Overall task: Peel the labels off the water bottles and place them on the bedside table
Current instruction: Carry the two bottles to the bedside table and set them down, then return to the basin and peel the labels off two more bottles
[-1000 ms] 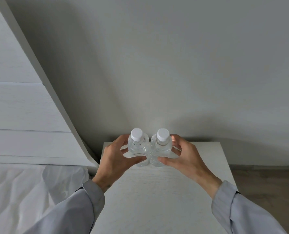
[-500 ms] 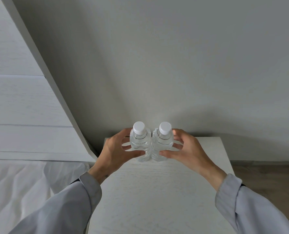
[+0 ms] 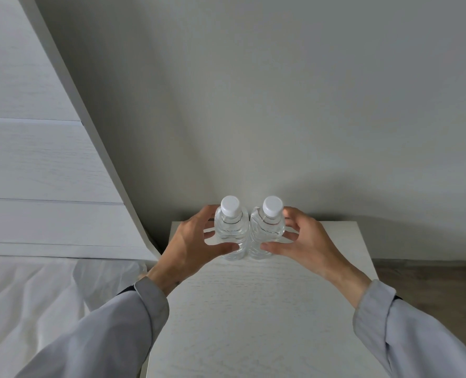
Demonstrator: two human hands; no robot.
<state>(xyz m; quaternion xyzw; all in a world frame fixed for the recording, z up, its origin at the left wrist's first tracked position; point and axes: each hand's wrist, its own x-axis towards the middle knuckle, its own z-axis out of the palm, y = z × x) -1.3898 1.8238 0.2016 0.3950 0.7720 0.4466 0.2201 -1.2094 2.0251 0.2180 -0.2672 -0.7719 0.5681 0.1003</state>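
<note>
Two clear water bottles with white caps stand upright, side by side and touching, near the back of the white bedside table (image 3: 253, 309). No label shows on either. My left hand (image 3: 188, 246) curls around the left bottle (image 3: 232, 230), thumb tip on its lower front and fingers behind it. In the same way my right hand (image 3: 305, 241) wraps the right bottle (image 3: 267, 227). Both bottle bases sit on the tabletop.
A white panelled headboard (image 3: 35, 159) rises at the left, with rumpled white bedding (image 3: 35, 296) below it. A plain grey wall (image 3: 281, 105) stands just behind the table. Wooden floor (image 3: 431, 282) shows to the table's right.
Both hands have carried the two bottles farther back on the table, toward the wall, still pressed together. The bottles now rest on the tabletop.
</note>
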